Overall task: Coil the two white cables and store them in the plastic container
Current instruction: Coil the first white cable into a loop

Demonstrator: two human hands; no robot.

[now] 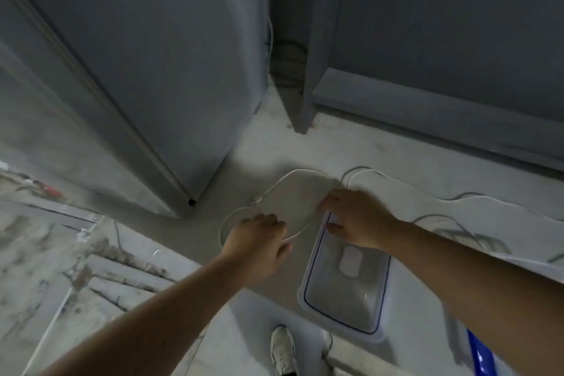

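Note:
A thin white cable (283,181) loops over the pale floor, its metal plug end near the middle. My left hand (256,241) is closed around a loop of this cable just left of the clear plastic container (346,311). My right hand (354,220) pinches the same cable at the container's far rim. A second white cable (476,197) snakes across the floor to the right, touched by neither hand. The container is open, with a dark blue rim line and a small white object (351,264) inside.
A large grey appliance (146,70) stands to the left and a grey cabinet (427,70) at the back right, with a narrow gap between them. My white shoe (283,351) is at the bottom. A blue item (480,357) lies at the lower right. Rough concrete lies left.

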